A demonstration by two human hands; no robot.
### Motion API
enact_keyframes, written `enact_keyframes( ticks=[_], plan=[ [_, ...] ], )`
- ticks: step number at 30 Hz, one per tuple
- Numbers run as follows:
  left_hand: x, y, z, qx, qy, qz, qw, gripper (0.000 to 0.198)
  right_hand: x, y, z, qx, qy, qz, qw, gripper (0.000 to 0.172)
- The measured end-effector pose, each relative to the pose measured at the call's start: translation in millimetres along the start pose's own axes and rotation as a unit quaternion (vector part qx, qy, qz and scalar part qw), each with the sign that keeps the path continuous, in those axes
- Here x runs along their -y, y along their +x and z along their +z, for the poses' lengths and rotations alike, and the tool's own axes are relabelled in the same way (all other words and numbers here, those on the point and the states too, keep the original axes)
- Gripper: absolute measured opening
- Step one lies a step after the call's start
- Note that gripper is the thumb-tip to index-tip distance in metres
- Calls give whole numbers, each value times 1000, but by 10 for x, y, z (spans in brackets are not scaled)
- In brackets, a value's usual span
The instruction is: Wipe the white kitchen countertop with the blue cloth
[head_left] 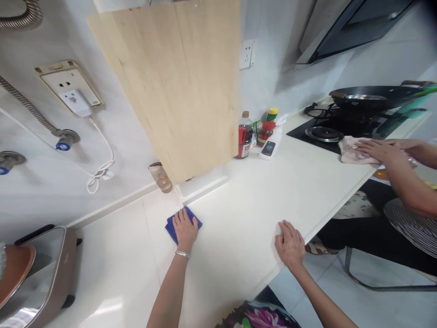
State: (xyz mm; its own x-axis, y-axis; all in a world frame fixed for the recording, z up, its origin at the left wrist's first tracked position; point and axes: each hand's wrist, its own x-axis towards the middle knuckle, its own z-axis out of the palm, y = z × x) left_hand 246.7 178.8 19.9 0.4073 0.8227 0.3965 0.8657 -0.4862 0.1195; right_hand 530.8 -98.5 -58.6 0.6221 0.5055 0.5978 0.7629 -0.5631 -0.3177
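My left hand [185,228] presses a folded blue cloth [196,217] against the white countertop [235,237], close to the foot of a wooden cabinet. Its fingers lie over the cloth, and the cloth's edges stick out around them. Near the front edge of the counter rests my right hand [290,243], fingers loosely bent with nothing in them. A bracelet circles my left wrist.
The wooden cabinet [184,91] hangs over the counter; a glass [160,176] stands beside it. Bottles, jars and a phone-like white device [268,149] are behind. At right, another person's hands press a pink cloth [357,149] by the stove [324,133]. A dish rack [63,269] stands left.
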Motion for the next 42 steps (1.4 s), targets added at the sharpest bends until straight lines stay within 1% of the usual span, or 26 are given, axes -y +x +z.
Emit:
enact_keyframes(
  ticks=[5, 8, 10, 15, 24, 31, 34, 37, 39, 42],
  plan=[
    [-202, 130, 91, -5, 3, -15, 1000, 61, 34, 26, -38, 9, -4, 14, 1000, 43],
    [-350, 188, 128, 4, 15, -32, 999, 62, 56, 43, -69, 18, -4, 17, 1000, 43],
    [-453, 230, 152, 14, 11, -30, 999, 63, 65, 53, -87, 20, -1, 16, 1000, 43],
    [-754, 370, 237, 29, -3, 6, 1000, 63, 79, 69, -117, 30, 4, 28, 999, 45],
    [-1440, 750, 497, 77, -56, 49, 994, 64, 101, 98, -155, 51, 10, 43, 998, 48],
    [-1847, 954, 652, 81, -54, 100, 990, 63, 147, 137, -201, 76, -1, 48, 996, 56],
    [-1975, 1057, 699, 91, -66, 147, 983, 63, 153, 142, -205, 83, -9, 47, 995, 55],
    [-2053, 1174, 742, 109, -91, 201, 969, 62, 147, 144, -197, 94, -10, 41, 995, 56],
    [-2072, 1237, 763, 111, -103, 216, 965, 62, 147, 151, -188, 91, -10, 37, 995, 56],
    [-2066, 1275, 784, 104, -109, 217, 965, 61, 162, 169, -174, 75, -10, 36, 997, 57]
  ],
)
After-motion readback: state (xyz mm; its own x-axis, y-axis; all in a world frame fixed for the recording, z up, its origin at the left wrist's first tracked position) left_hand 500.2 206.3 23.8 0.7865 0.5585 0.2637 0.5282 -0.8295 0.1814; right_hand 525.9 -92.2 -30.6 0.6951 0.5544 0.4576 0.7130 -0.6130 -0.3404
